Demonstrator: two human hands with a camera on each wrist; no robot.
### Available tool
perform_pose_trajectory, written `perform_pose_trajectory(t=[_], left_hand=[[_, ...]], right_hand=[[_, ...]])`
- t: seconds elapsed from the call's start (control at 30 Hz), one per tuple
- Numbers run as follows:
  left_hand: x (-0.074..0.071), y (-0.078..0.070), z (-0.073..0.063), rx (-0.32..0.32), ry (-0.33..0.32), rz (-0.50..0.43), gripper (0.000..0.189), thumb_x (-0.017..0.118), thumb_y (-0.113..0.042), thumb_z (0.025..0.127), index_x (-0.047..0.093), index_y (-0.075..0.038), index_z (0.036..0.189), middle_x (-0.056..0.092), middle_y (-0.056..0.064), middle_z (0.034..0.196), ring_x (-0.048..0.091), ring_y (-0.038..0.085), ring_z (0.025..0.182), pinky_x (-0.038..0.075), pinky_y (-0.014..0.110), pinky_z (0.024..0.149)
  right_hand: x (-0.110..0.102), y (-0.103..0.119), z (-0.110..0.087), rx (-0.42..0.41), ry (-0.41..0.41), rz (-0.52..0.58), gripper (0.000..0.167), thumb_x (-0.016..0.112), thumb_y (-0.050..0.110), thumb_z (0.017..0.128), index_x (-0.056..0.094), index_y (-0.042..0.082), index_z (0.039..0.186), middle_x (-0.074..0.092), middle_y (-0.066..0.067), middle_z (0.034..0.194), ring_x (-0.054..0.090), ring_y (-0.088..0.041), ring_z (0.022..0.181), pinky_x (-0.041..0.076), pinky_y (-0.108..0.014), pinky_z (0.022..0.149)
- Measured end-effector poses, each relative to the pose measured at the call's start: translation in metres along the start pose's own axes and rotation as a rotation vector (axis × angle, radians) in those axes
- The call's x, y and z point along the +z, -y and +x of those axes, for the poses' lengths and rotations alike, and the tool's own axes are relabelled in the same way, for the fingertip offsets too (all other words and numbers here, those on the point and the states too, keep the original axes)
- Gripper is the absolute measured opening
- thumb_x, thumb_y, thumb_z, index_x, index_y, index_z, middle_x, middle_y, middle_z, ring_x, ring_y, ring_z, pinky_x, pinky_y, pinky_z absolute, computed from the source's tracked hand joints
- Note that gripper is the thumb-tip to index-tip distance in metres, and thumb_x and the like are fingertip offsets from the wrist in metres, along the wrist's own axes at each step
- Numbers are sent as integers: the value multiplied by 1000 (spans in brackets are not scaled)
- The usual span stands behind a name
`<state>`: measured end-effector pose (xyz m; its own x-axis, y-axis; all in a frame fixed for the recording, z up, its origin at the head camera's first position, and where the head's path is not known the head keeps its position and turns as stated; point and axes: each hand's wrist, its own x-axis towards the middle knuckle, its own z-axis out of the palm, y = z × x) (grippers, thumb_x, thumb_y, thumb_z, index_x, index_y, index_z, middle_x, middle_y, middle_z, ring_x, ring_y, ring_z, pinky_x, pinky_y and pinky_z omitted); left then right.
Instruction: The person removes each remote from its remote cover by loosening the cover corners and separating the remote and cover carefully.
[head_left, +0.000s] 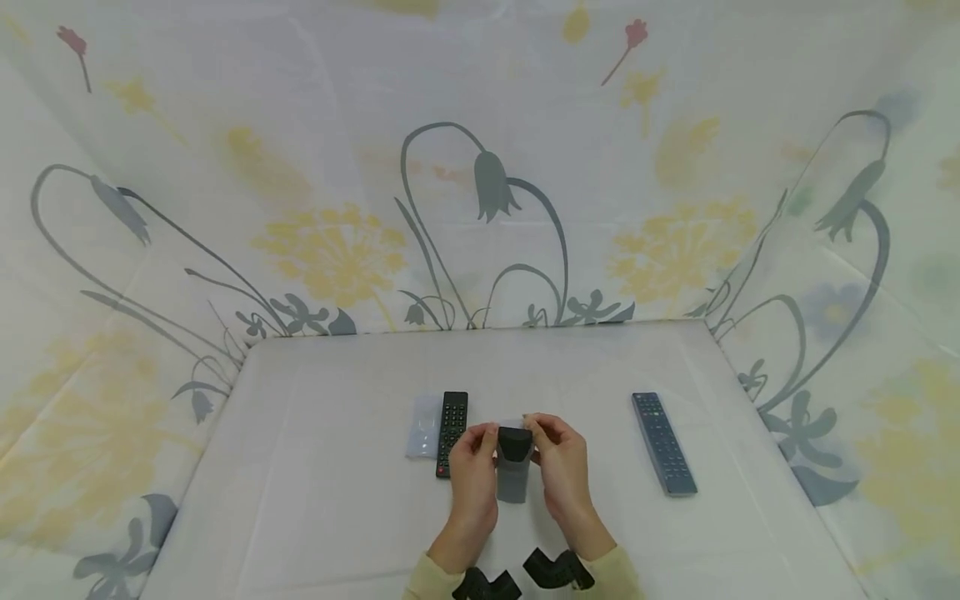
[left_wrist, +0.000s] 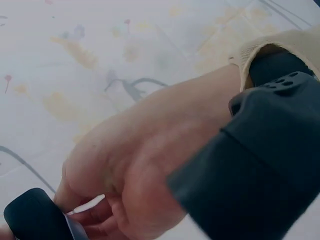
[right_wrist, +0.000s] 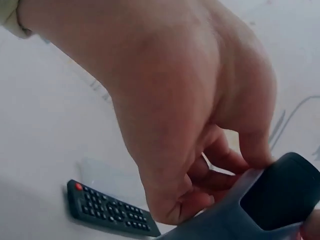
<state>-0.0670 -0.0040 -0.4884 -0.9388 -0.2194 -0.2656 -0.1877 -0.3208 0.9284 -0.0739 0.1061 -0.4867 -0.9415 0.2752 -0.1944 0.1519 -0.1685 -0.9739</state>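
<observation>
Both hands meet at a translucent plastic sleeve (head_left: 512, 487) near the front middle of the table. The smooth black end of a remote control (head_left: 514, 442) shows at the sleeve's open mouth; the rest is covered by the sleeve. My left hand (head_left: 472, 483) pinches the sleeve's left edge between thumb and fingers. On the opposite edge, my right hand (head_left: 567, 475) pinches it the same way. The right wrist view shows the sleeve (right_wrist: 220, 217) around the black end (right_wrist: 287, 187). In the left wrist view, the black end (left_wrist: 36, 215) appears at the lower left corner.
Just left of the hands lies a black remote control with a red button (head_left: 452, 429), beside a flat clear plastic sleeve (head_left: 423, 427). A dark blue-grey remote control (head_left: 665, 446) lies to the right on the white table (head_left: 337, 500). Flower-patterned cloth (head_left: 480, 275) surrounds the table.
</observation>
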Motion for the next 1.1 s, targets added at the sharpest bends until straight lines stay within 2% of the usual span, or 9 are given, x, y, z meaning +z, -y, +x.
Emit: perform_pose_trajectory(t=[0.17,0.43,0.53,0.63,0.8,0.97,1.1], left_hand=[[0,-2,5,6,12,-44,20,61,-15,100,62,4,108,60,5,96,52,16,84,43,29,70],[-1,4,8,8,27,-46,19,66,-13,97,62,2,108,60,4,93,54,16,82,45,28,68],[0,6,9,14,28,-52,20,69,-14,96,63,1,107,61,4,93,54,16,81,46,28,68],[1,7,9,3,31,-36,23,69,-18,95,65,1,109,63,5,94,56,16,83,47,28,69],[-3,5,8,-28,68,64,29,67,-25,97,70,1,110,65,5,97,57,16,87,50,28,74],[-9,2,6,-41,112,126,27,67,-23,97,72,2,106,65,4,96,58,18,92,53,31,80],[-12,3,7,-47,137,159,27,66,-23,98,73,2,105,64,3,92,58,21,93,55,32,77]], right_hand=[[-4,1,8,-59,53,23,24,70,8,93,66,-9,109,68,-11,100,61,-13,85,54,-27,71],[-24,-5,14,-71,142,-152,25,70,20,95,71,0,110,69,-9,105,65,-18,96,54,-33,84],[-29,-5,13,-60,166,-188,26,65,19,98,70,-3,111,70,-11,105,66,-19,96,54,-37,87],[-32,-4,10,-45,161,-219,23,62,13,99,70,-6,108,70,-11,100,66,-19,91,56,-37,83],[-32,0,6,-63,134,-227,17,62,8,99,71,-6,103,69,-12,93,66,-20,86,57,-32,75],[-30,1,3,-76,120,-225,17,61,8,99,70,-6,104,69,-13,94,67,-22,88,58,-32,74],[-29,0,2,-75,92,-237,17,60,8,100,70,-6,103,69,-13,94,67,-22,88,58,-31,74]])
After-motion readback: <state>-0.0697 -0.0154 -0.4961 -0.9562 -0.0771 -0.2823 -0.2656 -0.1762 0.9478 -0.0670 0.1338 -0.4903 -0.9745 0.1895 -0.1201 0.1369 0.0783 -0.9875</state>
